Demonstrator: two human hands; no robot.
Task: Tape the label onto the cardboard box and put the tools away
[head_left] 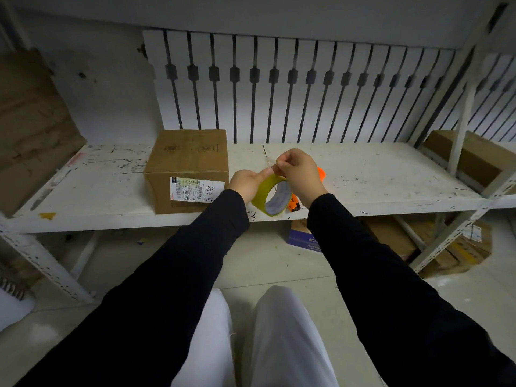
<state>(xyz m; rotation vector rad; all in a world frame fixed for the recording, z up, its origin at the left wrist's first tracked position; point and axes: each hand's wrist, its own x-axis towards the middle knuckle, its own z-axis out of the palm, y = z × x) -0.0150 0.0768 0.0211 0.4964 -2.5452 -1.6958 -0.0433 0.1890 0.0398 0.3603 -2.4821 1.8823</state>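
Handwritten "9L6"-like digits on the white label (196, 189) of the cardboard box (187, 169), left of the grip; printed lines too small to read. A handwritten "3" on the shelf edge (252, 216) below the grip.

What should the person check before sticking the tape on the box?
1. Tape end found: ok. The right hand pinches a thin strip pulled up from the yellow tape roll.
2. Roll held steady: ok. The left hand has it in its grip, above the shelf edge.
3. Label in place: ok. The white label sits flat on the front face of the cardboard box.
4. Enough tape pulled: not ok. The strip looks short.
5. Cutter within reach: ok. An orange tool lies on the shelf right behind the hands; its exact kind is hard to tell.
6. Tape already over the label: cannot tell.
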